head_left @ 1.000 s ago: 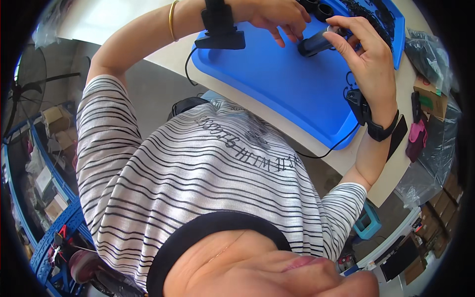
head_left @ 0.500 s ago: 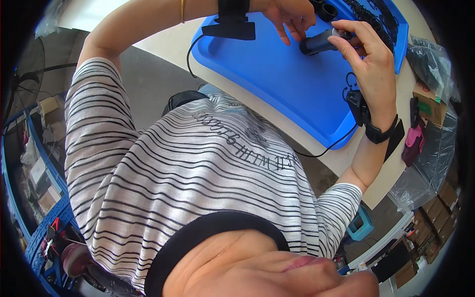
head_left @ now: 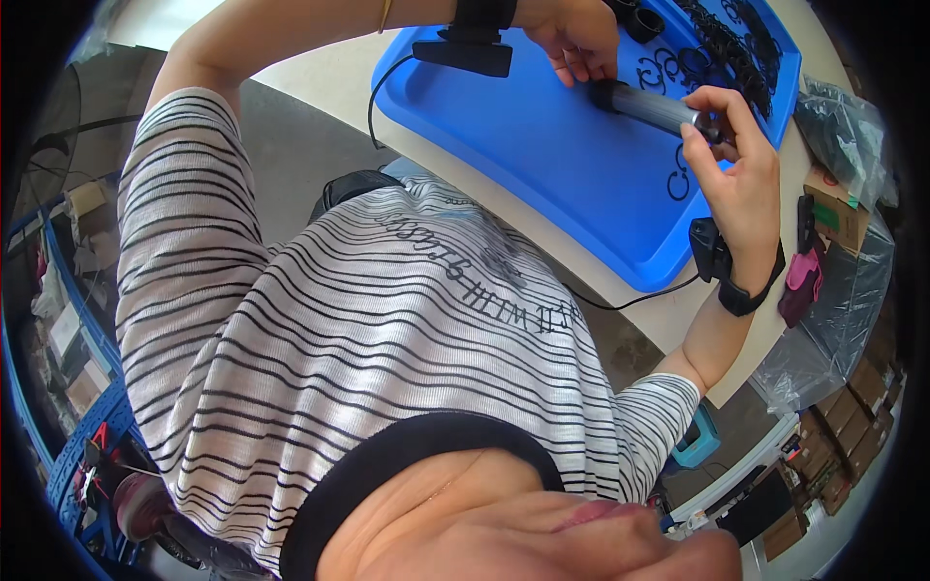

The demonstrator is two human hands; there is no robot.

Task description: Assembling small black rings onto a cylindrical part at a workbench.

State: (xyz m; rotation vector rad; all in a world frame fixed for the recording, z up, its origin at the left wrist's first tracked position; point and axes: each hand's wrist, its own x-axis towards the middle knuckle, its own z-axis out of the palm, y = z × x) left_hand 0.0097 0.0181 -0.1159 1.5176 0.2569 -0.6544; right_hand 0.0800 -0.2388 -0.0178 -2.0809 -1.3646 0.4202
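A dark grey cylinder (head_left: 657, 108) with a shiny body and black ends is held at a slant above the blue tray (head_left: 542, 174). My right hand (head_left: 731, 145) grips its right end between thumb and fingers. At its left black end, the bent fingers of my left hand (head_left: 573, 44) are drawn together. Whatever they pinch there, if anything, is hidden. Black open rings (head_left: 662, 68) lie on the tray beyond the cylinder, and another black ring (head_left: 678, 184) lies below my right hand. Both wrists wear black strapped devices with cables.
A heap of black rings (head_left: 731, 48) fills the tray's far right part, beside short black cylindrical pieces (head_left: 643, 25). The tray stands on a pale table (head_left: 325, 97). Clear plastic wrapping (head_left: 843, 131), a cardboard box (head_left: 835, 215) and a dark and pink item (head_left: 802, 281) are at the right.
My right hand has moved a little right and down, bringing the cylinder's right end with it, so more of its body shows. My left fingers have closed up at its left end.
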